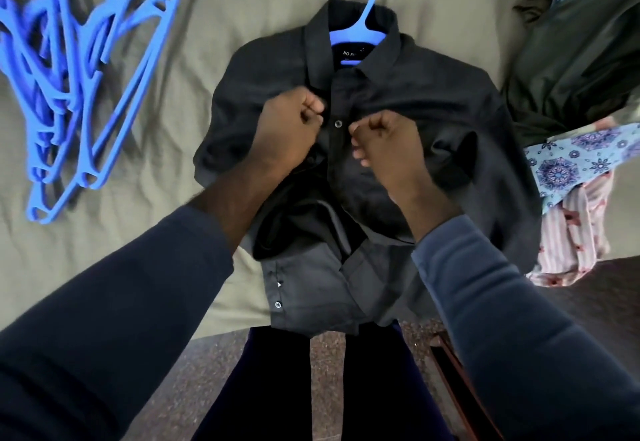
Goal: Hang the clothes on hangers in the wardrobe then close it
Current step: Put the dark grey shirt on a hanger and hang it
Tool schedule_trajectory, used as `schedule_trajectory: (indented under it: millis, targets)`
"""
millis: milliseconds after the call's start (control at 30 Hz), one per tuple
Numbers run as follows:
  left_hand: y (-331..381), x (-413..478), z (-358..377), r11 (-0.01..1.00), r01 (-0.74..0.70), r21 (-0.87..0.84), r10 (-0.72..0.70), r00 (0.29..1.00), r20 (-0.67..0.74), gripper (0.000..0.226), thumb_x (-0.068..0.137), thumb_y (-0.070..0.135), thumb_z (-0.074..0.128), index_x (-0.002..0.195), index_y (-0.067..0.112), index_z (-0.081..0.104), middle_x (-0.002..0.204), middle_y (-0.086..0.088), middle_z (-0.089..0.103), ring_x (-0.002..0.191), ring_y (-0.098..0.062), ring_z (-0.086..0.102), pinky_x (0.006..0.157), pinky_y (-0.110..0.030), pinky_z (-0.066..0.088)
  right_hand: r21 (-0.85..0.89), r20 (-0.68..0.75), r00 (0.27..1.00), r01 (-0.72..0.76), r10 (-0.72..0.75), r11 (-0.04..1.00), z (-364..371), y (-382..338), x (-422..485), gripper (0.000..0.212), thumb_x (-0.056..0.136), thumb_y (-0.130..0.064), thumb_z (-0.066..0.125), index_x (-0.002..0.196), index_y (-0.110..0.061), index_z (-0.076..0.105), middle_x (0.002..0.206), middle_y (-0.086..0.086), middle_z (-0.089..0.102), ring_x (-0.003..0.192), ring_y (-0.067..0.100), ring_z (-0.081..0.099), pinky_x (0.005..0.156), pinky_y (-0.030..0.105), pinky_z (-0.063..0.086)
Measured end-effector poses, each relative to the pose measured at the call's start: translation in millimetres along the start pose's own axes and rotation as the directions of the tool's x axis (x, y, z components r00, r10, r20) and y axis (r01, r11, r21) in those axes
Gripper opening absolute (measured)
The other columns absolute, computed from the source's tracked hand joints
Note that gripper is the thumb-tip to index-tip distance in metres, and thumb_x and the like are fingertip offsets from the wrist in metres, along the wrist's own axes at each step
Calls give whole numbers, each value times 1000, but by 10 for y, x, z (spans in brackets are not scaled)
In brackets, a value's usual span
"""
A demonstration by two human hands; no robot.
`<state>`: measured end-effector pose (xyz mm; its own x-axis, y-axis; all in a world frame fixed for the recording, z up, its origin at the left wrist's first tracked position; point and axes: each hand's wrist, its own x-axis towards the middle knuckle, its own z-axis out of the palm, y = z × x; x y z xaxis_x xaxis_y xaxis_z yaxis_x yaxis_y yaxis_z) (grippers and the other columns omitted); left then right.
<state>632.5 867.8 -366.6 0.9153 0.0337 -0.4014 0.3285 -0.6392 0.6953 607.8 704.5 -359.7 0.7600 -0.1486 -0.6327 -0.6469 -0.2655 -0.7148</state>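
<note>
The bed (242, 8) keeps the black shirt (433, 101) flat, blue hanger (360, 1) already in its collar. My left hand (294, 129) and right hand (388, 143) each pinch a front edge beside the button (338, 124), apparently to fasten it.

Shirt: the black shirt (433, 122) lies front up on the bed (225, 8), with a blue hanger (358, 30) inside its collar.
Left grip (294, 129): fingers curled, pinching the shirt front beside a button (338, 124).
Right grip (388, 143): curled on the shirt front, on the button's other side.
Spare hangers (79, 77): a blue heap on the bed, at left.
Other clothes (571, 60): piled at right.
</note>
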Motion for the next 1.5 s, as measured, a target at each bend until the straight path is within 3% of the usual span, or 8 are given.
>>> schedule_trajectory:
  millis: [167, 333, 533, 633, 733, 933, 1300, 1500]
  targets:
    - [-288, -297, -11, 978, 67, 196, -107, 974, 202, 9, 87, 10, 67, 90, 15, 73, 78, 2, 68, 71, -9, 61, 72, -19, 47, -513, 118, 993, 78, -20, 855, 124, 271, -338, 31, 80, -46, 74, 93, -20, 64, 87, -1, 70, 89, 21, 67, 79, 35, 55]
    - [-539, -431, 95, 960, 224, 167, -255, 946, 201, 16, 84, 8, 70, 97, 17, 69, 80, -7, 69, 74, -28, 69, 75, -42, 60, -664, 104, 994, 99, -40, 742, 358, 477, -439, 51, 82, -46, 71, 120, -17, 54, 118, 9, 61, 106, 32, 62, 85, 40, 51]
    - [-440, -365, 193, 941, 59, 332, -130, 972, 197, 12, 83, 21, 73, 95, 18, 70, 91, -10, 71, 86, -30, 68, 77, -37, 56, -769, 79, 992, 121, -94, 628, 467, 441, -350, 27, 94, -30, 52, 114, -12, 56, 116, 14, 62, 105, 38, 62, 80, 41, 48]
    - [-341, -336, 206, 901, 56, 431, -149, 971, 187, 8, 86, 20, 69, 93, 16, 71, 98, -11, 71, 92, -31, 67, 82, -39, 56, -631, 34, 999, 42, -27, 775, 384, 408, -288, 13, 91, -23, 53, 92, -14, 63, 99, 14, 70, 95, 38, 64, 77, 40, 50]
    - [-287, -317, 164, 956, 98, 275, -153, 970, 190, 6, 85, 16, 71, 79, 15, 70, 79, -2, 71, 73, -14, 67, 76, -32, 57, -154, -6, 988, -156, 157, 976, 271, 353, -309, 15, 87, -19, 66, 73, -17, 63, 71, 9, 67, 67, 28, 62, 70, 42, 58]
    - [-77, -678, -20, 889, 305, -342, -204, 932, 301, 9, 87, 5, 71, 83, 12, 67, 69, -4, 66, 58, -3, 63, 58, -18, 53, 276, 79, 978, -206, 192, 939, 187, 118, -673, 12, 90, -10, 70, 83, -6, 61, 80, 21, 67, 73, 24, 65, 65, 35, 57]
    - [37, -893, -143, 845, 308, -436, -196, 939, 283, 7, 91, 1, 65, 94, 7, 68, 74, -7, 67, 64, -7, 63, 63, -17, 54, 9, 133, 990, 45, -46, 999, 76, 86, -774, 13, 93, -13, 66, 89, -1, 69, 80, 17, 72, 75, 34, 70, 64, 43, 60]
    - [77, -768, -215, 924, 219, -315, -129, 951, 282, 10, 88, 5, 69, 87, 15, 70, 75, -4, 69, 65, -8, 64, 68, -21, 57, 341, 231, 972, -128, 50, 931, 51, 61, -841, 13, 100, -3, 53, 99, 3, 65, 83, 15, 69, 77, 21, 70, 76, 35, 61]
